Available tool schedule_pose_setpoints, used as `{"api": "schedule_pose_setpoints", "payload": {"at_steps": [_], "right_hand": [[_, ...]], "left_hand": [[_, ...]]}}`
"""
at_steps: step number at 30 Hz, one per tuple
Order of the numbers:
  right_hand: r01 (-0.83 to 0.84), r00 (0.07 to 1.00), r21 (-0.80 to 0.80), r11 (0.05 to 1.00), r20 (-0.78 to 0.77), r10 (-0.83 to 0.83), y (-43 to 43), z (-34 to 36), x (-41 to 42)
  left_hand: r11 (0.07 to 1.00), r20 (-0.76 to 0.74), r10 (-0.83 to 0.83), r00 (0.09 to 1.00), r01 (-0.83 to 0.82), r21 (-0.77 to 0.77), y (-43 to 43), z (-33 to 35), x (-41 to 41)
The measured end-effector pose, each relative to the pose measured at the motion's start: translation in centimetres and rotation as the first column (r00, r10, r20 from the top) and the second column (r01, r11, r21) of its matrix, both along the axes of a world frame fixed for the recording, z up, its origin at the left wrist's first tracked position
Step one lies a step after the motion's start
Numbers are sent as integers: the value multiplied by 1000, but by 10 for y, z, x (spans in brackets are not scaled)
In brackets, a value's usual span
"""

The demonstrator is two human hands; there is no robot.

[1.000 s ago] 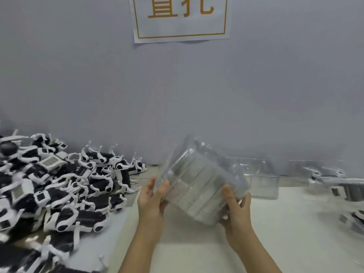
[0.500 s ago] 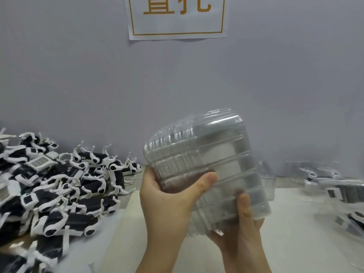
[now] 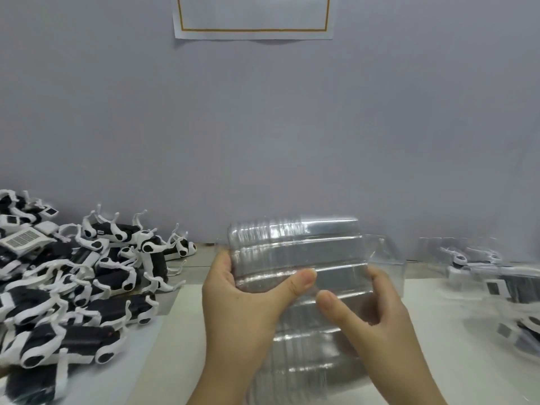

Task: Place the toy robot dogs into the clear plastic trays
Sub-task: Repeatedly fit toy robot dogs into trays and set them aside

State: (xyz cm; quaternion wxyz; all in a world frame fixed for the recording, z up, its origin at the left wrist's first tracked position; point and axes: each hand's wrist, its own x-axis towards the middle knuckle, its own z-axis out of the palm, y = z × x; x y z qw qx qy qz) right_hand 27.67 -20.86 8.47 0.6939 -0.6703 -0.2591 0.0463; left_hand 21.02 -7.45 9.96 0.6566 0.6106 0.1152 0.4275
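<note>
A nested stack of clear plastic trays [image 3: 301, 252] is held up in front of me, above the white table [image 3: 438, 355]. My left hand [image 3: 242, 305] grips its left side, thumb pressed across the front. My right hand [image 3: 371, 320] grips the right side, its thumb on the front near the left thumb. A heap of several black-and-white toy robot dogs [image 3: 84, 276] lies on the table at the left, apart from both hands.
Behind the stack a single clear tray [image 3: 391, 252] stands by the grey wall. More clear trays holding toy dogs [image 3: 496, 276] lie at the right edge. A paper sign [image 3: 252, 16] hangs on the wall above.
The tray stack was lifted and turned, then lowered and brought closer to me. My left thumb moved onto its front, and my right hand shifted up from beneath onto the right side.
</note>
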Motion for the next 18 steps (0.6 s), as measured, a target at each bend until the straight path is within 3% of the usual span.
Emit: {"api": "schedule_pose_setpoints", "payload": {"at_steps": [18], "right_hand": [[108,991,98,989,-94,-99,7,-3,6]], "left_hand": [[999,44,-29,999,28,25,9,1,0]]}}
